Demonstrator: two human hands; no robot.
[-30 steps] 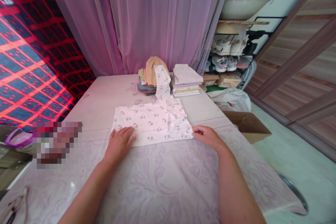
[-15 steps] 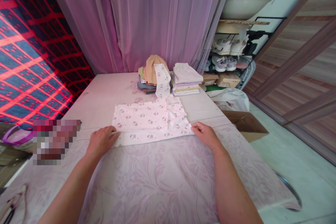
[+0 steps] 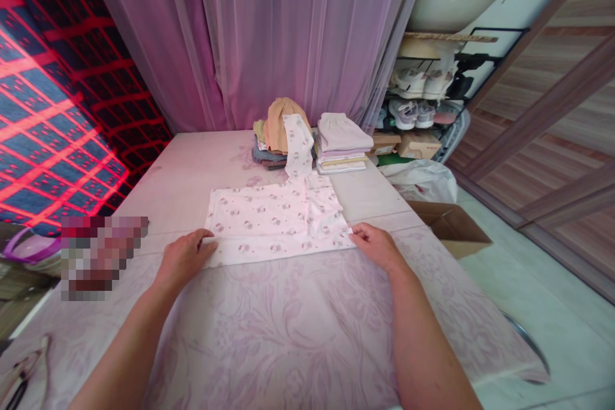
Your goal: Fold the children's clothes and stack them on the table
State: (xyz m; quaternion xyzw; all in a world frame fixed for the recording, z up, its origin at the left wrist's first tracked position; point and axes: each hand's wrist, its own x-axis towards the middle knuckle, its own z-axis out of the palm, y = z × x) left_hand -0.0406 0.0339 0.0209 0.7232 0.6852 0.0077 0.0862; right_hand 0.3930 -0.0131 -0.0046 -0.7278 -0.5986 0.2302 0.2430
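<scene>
A white shirt (image 3: pixel 259 211) with a small pinkish print lies folded on the cloth-covered table (image 3: pixel 283 327), its near edge turned over in a long strip. One sleeve (image 3: pixel 298 147) stretches away from me and up against a pile of clothes. At the shirt's left near corner, my left hand (image 3: pixel 186 257) rests with thumb and fingers apart, touching the edge. My right hand (image 3: pixel 375 245) pinches the right near corner between thumb and fingers.
Behind the shirt stand a mixed clothes pile (image 3: pixel 281 128) and a neat folded stack (image 3: pixel 342 141). A purple curtain (image 3: pixel 298 32) hangs at the back. Off the table's right side are an open cardboard box (image 3: pixel 451 227) and a shoe rack (image 3: pixel 413 96).
The left thumb and fingers have parted from the shirt's folded edge, and the turned-over strip lies flatter. My right hand keeps its pinch on the right corner.
</scene>
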